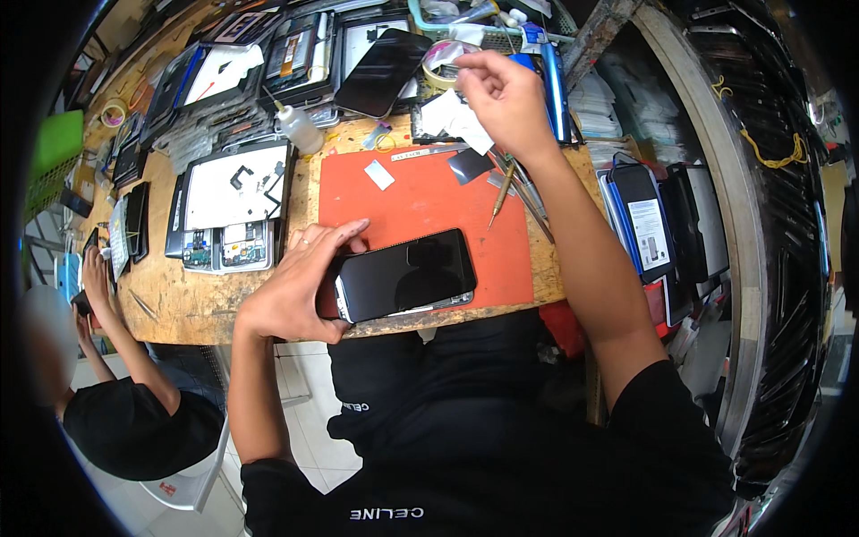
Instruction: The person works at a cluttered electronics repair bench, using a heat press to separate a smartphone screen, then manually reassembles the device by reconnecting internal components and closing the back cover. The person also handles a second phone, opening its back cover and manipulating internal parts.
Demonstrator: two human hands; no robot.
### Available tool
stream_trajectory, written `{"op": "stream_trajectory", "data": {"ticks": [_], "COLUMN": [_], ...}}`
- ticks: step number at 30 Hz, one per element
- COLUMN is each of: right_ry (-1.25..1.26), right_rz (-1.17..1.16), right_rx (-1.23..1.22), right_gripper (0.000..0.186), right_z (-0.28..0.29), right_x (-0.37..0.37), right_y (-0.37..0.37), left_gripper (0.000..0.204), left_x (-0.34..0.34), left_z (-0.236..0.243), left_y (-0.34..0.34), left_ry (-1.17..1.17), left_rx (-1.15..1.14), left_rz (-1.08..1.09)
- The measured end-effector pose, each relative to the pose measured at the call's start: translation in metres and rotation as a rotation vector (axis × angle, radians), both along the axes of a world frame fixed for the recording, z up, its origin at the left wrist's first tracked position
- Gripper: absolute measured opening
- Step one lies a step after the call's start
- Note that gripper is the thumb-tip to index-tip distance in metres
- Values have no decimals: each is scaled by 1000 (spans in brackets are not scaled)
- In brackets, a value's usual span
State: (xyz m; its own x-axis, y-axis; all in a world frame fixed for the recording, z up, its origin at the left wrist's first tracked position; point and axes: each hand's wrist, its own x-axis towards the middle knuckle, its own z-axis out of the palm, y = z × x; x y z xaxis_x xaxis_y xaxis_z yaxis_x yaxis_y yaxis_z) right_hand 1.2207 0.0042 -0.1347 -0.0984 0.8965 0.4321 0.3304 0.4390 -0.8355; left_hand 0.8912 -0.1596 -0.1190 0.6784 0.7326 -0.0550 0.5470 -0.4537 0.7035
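A black-screened smartphone (pixel 407 273) lies near the front edge of an orange-red mat (pixel 420 201). Its dark panel sits slightly off a pale frame that shows along the near side. My left hand (pixel 295 282) grips its left end, thumb at the near corner and fingers at the far one. Higher up, my right hand (pixel 506 103) is raised with curled fingers, thumb and forefinger close together beside a tape roll (pixel 438 76). Anything in that pinch is too small to make out. Below it lie white paper pieces (pixel 455 121) and a dark film square (pixel 470 166).
Screwdrivers and tweezers (pixel 503 195) lie on the mat's right side. Left of it are a dropper bottle (pixel 300 130) and an opened tablet (pixel 234 192). A large black phone (pixel 383 72) rests on stacked parts behind. A co-worker's hand (pixel 94 277) is at far left.
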Motion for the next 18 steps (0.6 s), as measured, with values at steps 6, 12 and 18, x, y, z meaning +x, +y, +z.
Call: {"op": "stream_trajectory", "data": {"ticks": [6,12,18], "right_ry": [-370,-809,-715], "right_rz": [260,703,503], "right_rx": [60,109,201], "right_gripper": [68,117,75], "right_z": [14,23,20], "right_x": [0,-2,-13], "right_y": [-23,-62,-63], "left_gripper": [125,125,122], "left_x": [0,0,1], "left_z": [0,0,2], "left_y": [-1,-1,-1], "left_ry": [28,12,8], "left_rx": [-5,-5,-4], "left_rz": [18,14,4]}}
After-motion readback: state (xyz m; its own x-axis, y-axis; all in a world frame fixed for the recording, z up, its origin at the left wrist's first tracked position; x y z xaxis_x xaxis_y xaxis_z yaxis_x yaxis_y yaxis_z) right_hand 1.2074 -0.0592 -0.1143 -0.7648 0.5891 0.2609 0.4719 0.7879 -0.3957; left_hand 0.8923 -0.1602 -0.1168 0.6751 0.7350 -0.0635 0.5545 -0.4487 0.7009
